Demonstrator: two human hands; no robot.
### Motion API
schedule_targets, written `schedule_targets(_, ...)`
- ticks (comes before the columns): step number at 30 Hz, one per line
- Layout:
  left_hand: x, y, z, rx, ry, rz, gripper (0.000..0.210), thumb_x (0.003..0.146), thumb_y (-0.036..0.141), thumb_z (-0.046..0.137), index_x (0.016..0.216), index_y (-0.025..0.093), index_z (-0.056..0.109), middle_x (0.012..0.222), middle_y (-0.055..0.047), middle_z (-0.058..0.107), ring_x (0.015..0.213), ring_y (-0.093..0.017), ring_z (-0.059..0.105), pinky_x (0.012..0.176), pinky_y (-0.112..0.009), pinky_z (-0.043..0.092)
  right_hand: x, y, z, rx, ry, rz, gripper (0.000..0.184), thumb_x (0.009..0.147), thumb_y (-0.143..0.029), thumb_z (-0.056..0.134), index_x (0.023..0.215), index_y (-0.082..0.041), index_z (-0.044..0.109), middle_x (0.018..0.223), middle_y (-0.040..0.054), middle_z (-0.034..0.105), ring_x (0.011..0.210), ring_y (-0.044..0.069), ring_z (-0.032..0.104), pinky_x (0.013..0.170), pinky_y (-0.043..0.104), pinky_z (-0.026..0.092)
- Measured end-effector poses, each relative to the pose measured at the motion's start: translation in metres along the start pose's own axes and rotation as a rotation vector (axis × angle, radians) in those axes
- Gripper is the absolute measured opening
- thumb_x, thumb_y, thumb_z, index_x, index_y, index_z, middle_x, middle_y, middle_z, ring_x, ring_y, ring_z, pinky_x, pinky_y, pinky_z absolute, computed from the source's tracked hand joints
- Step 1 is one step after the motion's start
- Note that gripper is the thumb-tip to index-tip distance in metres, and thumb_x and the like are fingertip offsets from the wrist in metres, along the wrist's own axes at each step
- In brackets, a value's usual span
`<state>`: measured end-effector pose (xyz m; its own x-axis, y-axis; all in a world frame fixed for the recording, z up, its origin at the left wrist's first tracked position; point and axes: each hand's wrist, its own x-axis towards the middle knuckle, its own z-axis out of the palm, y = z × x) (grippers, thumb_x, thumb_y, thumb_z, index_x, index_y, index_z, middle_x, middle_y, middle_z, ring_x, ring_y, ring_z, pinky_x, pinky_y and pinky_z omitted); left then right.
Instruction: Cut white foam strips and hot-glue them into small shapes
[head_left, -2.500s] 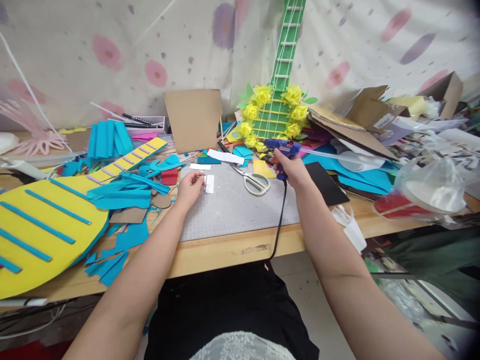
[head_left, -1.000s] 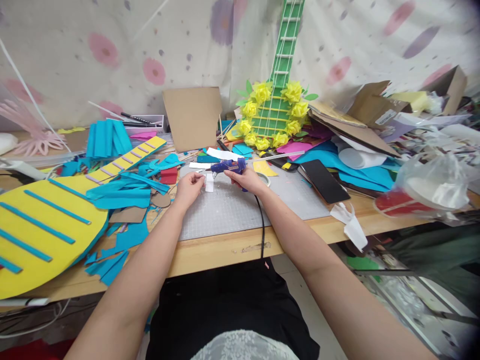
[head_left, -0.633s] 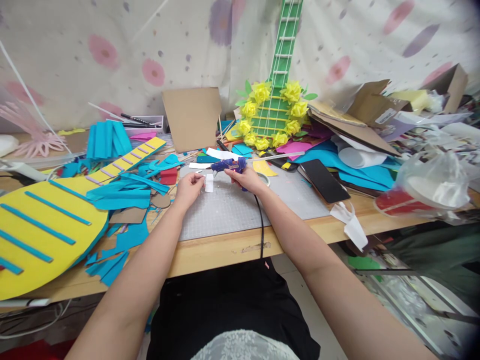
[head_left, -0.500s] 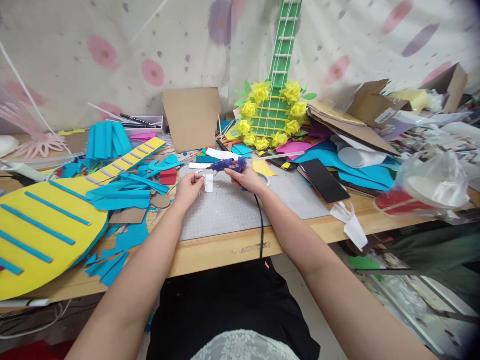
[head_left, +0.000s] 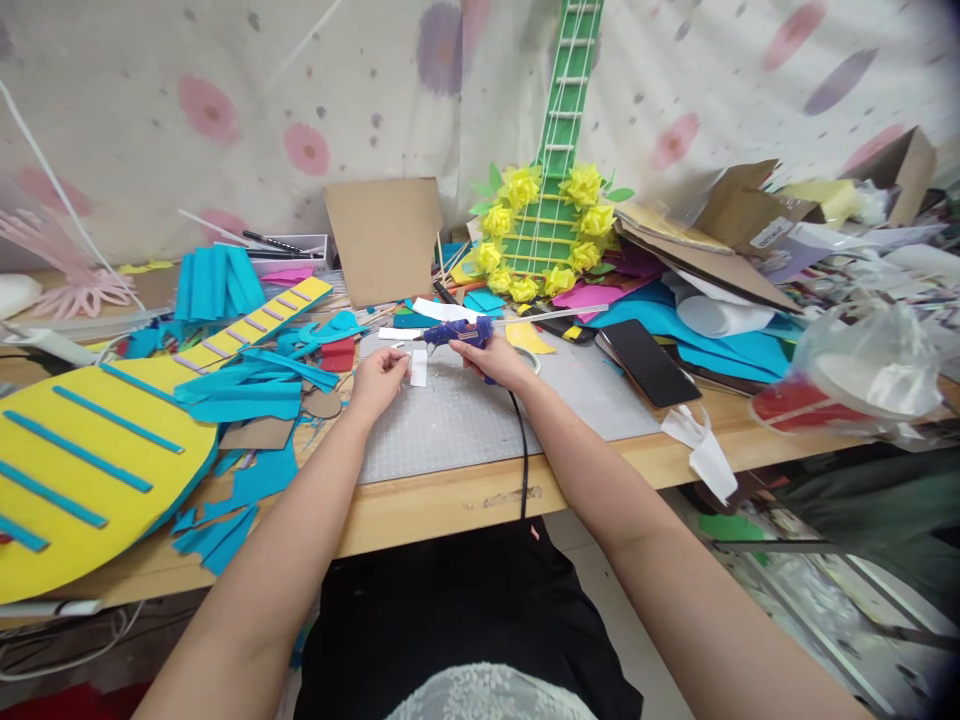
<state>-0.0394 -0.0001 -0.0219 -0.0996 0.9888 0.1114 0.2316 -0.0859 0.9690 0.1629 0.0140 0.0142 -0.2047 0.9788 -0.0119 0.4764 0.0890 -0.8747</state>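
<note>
The person's left hand (head_left: 381,382) is pinched narrow, fingertips together around a small white piece (head_left: 398,345) whose material is too small to tell. The right hand (head_left: 487,360) is wrapped around a blue plastic glue gun (head_left: 452,331) with a clear glue stick at its back; its nozzle points at the left fingertips, but contact cannot be told. A white paper rectangle (head_left: 419,368) lies on the grey gridded cutting mat (head_left: 442,430), just beside those fingertips.

The mat's surface lies open between the forearms, down to the front edge of the light wooden table (head_left: 442,515), where the gun's black cord (head_left: 523,450) hangs over. Blue paper scraps (head_left: 247,392) border the mat's left side; a black rectangular phone (head_left: 649,362) lies by its right.

In the earliest frame the glue gun was well to the right, and the scissors, now mostly hidden behind the right hand, showed plainly.
</note>
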Motion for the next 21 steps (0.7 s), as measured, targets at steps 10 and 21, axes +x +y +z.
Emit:
schedule_targets(10, -0.001, 0.004, 0.000, -0.046, 0.006, -0.014, 0.012, 0.071, 0.029, 0.060, 0.071, 0.017, 0.058, 0.055, 0.003, 0.057, 0.035, -0.005, 0.038, 0.036, -0.020, 0.029, 0.000, 0.005, 0.001, 0.028, -0.027, -0.011, 0.045, 0.070, -0.061, 0.057, 0.057, -0.018, 0.054, 0.042, -0.0027, 0.046, 0.038, 0.008, 0.041, 0.041, 0.022, 0.034)
schedule_targets(21, 0.000, 0.008, -0.004, -0.225, 0.112, -0.057, 0.014, 0.071, 0.030, 0.060, 0.073, 0.016, 0.057, 0.057, 0.003, 0.056, 0.034, -0.004, 0.036, 0.032, -0.018, 0.024, -0.009, 0.036, -0.083, 0.018, 0.409, 0.052, 0.039, 0.067, -0.054, 0.063, 0.070, -0.014, 0.061, 0.055, 0.0006, 0.057, 0.041, 0.006, 0.042, 0.039, 0.020, 0.033)
